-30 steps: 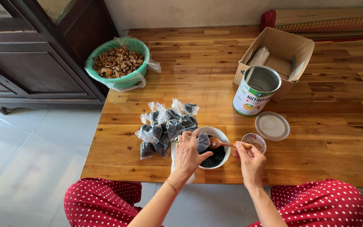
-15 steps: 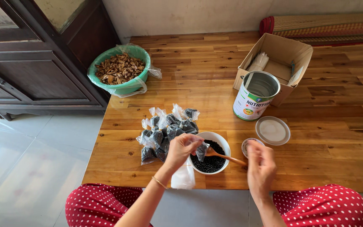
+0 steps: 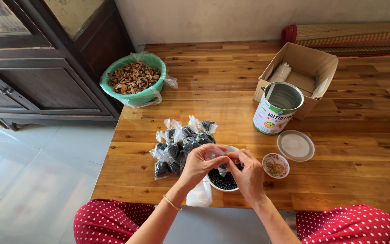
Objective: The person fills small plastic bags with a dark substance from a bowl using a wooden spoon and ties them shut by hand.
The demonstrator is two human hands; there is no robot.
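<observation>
Both my hands meet above a white bowl of small black beans at the near edge of the wooden platform. My left hand and my right hand pinch a small clear plastic bag between them, with a few black beans in its bottom. A pile of several filled, tied bags of black beans lies just left of the bowl. A small patterned dish sits right of my right hand.
An open metal can and its white lid stand right of centre. Behind them is an open cardboard box. A green basin of brown dried pieces sits far left. Empty clear bags hang off the near edge. A dark wooden cabinet stands left.
My right hand has let go of the wooden spoon by the small dish and moved left to join my left hand on the small bag above the bowl.
</observation>
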